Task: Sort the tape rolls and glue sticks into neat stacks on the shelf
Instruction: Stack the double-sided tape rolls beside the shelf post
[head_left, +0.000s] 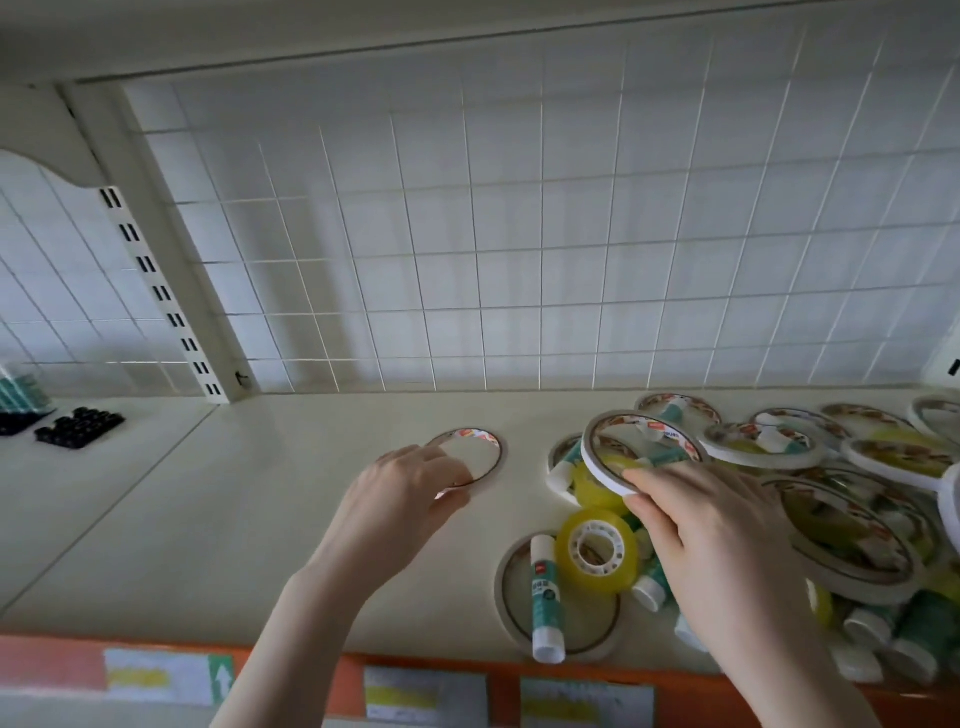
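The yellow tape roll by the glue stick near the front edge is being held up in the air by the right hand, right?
Not quite. The head view shows the yellow tape roll lying in the pile beside the glue stick. The right hand holds up a thin white tape ring instead.

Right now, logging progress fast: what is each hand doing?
Left hand: touches the flat tape ring lying alone on the shelf; grip unclear.
Right hand: pinches a raised tape ring.

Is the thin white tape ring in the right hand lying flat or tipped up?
Tipped up. The right hand pinches the white tape ring by its near rim, raising it at a slant over the pile.
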